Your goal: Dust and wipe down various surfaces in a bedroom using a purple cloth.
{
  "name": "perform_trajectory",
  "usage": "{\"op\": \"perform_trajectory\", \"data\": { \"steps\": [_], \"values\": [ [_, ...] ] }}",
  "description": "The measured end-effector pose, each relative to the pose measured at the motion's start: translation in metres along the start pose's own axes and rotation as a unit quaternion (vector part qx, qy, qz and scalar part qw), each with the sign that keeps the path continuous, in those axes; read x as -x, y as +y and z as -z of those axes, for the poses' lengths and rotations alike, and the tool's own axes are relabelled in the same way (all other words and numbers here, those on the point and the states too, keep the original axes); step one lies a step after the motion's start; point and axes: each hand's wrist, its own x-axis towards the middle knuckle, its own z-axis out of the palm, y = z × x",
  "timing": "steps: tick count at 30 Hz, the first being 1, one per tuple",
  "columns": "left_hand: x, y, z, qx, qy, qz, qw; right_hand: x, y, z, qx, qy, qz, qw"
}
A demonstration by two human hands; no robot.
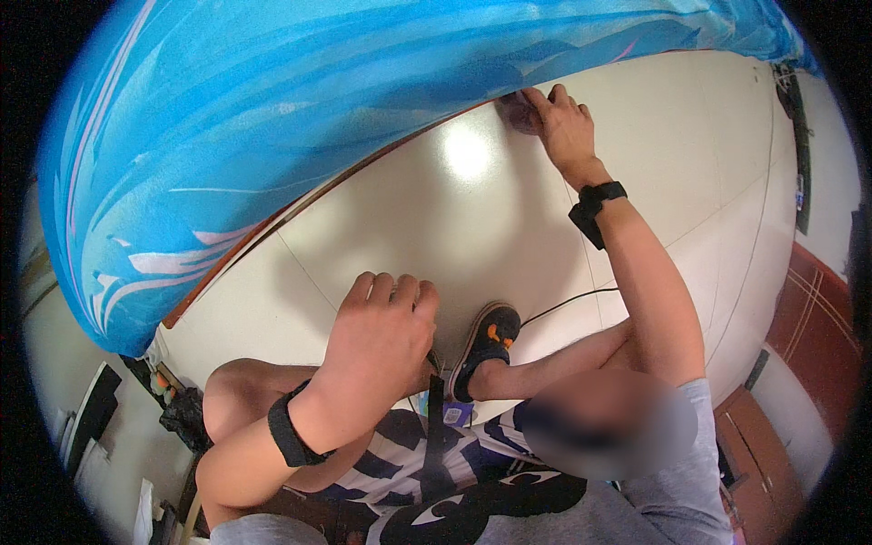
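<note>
Left-hand fingers (405, 292) curl above pale floor (391, 227), nearside of the blue cloth (272, 136); by its edge, right-hand fingers (538, 100) bend against a dark object (518, 113), pinching or not unclear.

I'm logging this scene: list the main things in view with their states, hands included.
Right hand: fingers bent, at the purplish item; grip unclear
Left hand: fingers curled, palm hidden
Purplish item: partly hidden, exact form unclear
Blue cover: spread out
Dark shoe: worn
Black cable: lying curved on the pale floor, ends hidden
Left wristband: fastened
</note>
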Motion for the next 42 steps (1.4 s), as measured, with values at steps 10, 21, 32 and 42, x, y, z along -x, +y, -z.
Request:
{"op": "perform_trajectory", "data": {
  "steps": [10, 21, 32, 42],
  "values": [
    [0.007, -0.001, -0.001, 0.012, 0.003, 0.016, 1.0, -0.003, 0.018, -0.002, -0.004, -0.017, -0.084, 0.996],
    [0.009, -0.005, -0.002, 0.011, 0.007, 0.021, 1.0, -0.006, 0.033, -0.003, 0.002, -0.034, -0.131, 0.991],
    [0.009, -0.006, 0.005, 0.019, -0.027, 0.037, 0.999, -0.005, 0.048, -0.014, -0.115, 0.01, -0.197, 0.974],
    [0.011, -0.008, 0.002, 0.004, 0.024, 0.033, 0.999, -0.015, 0.064, -0.027, -0.108, 0.045, -0.21, 0.971]
  ]
}}
